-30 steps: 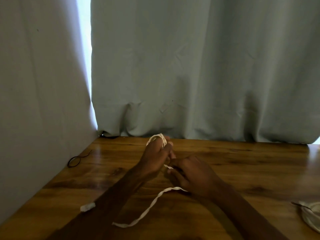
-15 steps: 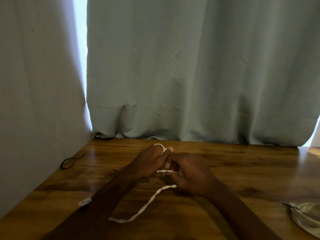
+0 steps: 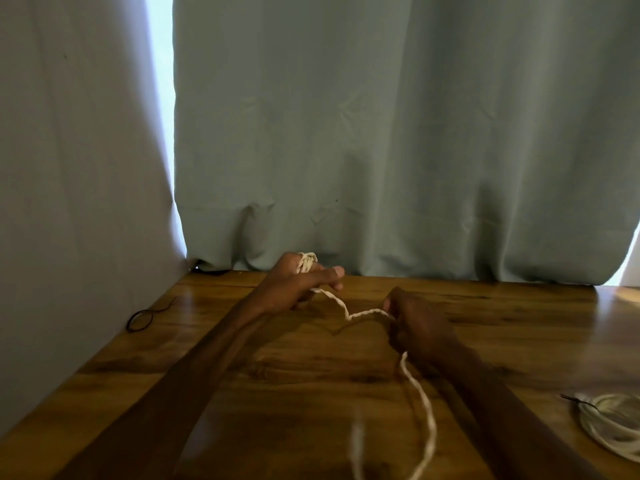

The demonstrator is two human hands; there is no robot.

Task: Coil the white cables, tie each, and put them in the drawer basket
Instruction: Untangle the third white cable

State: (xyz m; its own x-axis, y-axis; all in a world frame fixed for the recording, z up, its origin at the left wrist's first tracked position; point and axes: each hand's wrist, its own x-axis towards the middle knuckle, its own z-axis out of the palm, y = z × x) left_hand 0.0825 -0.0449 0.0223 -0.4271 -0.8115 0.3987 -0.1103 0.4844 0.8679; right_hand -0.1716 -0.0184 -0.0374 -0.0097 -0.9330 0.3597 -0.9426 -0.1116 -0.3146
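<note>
A twisted white cable [image 3: 349, 314] runs between my two hands above the wooden table [image 3: 311, 375]. My left hand [image 3: 294, 289] has several turns of the cable wound round its fingers, and its thumb points right. My right hand [image 3: 415, 327] grips the cable further along, fingers curled round it. From that fist the loose tail [image 3: 424, 414] hangs down toward the near edge, its end blurred. A second white cable [image 3: 613, 427], coiled with a thin dark tie on it, lies at the right edge of the table. No drawer basket is in view.
A small black tie loop [image 3: 140, 320] lies on the table near the left wall. Grey-blue curtains hang behind the table's far edge, and a pale wall closes the left side.
My right hand has pulled away to the right, drawing the cable out between the hands. The loose tail has swung from the left across to the right side.
</note>
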